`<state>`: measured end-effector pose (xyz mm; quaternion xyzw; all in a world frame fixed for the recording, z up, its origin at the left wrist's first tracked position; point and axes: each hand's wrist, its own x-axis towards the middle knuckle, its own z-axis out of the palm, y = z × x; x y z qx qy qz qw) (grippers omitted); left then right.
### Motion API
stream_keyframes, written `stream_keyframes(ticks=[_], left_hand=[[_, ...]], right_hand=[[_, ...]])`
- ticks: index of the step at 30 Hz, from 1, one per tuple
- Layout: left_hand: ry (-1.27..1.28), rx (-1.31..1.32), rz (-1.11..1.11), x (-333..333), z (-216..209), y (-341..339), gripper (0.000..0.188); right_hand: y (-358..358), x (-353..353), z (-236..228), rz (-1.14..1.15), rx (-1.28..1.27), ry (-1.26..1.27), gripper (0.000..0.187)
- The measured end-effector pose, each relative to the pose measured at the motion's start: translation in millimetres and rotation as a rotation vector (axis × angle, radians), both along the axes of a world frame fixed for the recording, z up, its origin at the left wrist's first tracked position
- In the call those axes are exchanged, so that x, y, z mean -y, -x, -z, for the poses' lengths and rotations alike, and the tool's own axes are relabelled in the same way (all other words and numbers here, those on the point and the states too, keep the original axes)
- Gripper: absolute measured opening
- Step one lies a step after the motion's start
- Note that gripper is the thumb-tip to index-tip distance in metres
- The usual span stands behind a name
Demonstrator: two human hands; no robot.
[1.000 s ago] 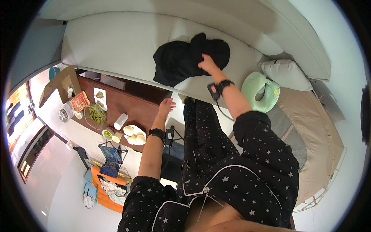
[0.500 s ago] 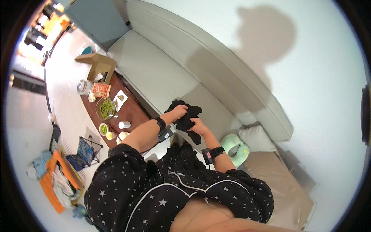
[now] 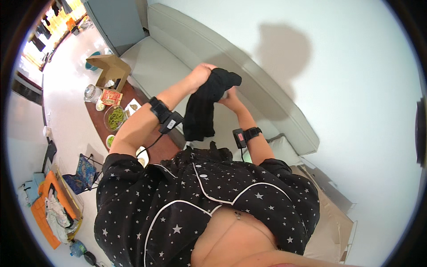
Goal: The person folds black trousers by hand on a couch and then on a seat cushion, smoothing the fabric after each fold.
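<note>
On the left sits the worktop (image 3: 151,149) with its bowl (image 3: 115,118) of greens; above the sofa (image 3: 178,58) the left hand (image 3: 202,73) clamps the black cloth (image 3: 202,109) at its top. The right hand (image 3: 229,99) pinches it behind, fingers mostly hidden. If either grip slackens, I'd say the hanging end swings down onto the food.

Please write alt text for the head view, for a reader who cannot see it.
A person in star-print black pyjamas holds up a black garment with both hands, the left hand and right hand gripping its top edge. Behind it stands a light grey sofa; to the left, a brown coffee table carries a glass bowl of green pods and a cardboard box.
</note>
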<state>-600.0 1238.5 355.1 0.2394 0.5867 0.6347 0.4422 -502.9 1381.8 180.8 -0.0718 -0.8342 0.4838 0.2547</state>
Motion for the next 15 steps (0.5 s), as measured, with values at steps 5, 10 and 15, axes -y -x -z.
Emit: stream_keyframes(ticks=[5,10,15], left_hand=[[-0.164,-0.074,0.015,18,-34,13,0.024],[-0.121,-0.249,-0.248,38,-24,69,0.026],[0.537,-0.815,0.137,72,12,85,0.028]], right_hand=[[6,22,-40,-0.323,0.157,0.263,0.076],[1,-11,-68,0.099,0.132,0.773,0.053],[-17,-22,-115,-0.182,0.098,0.765,0.033]])
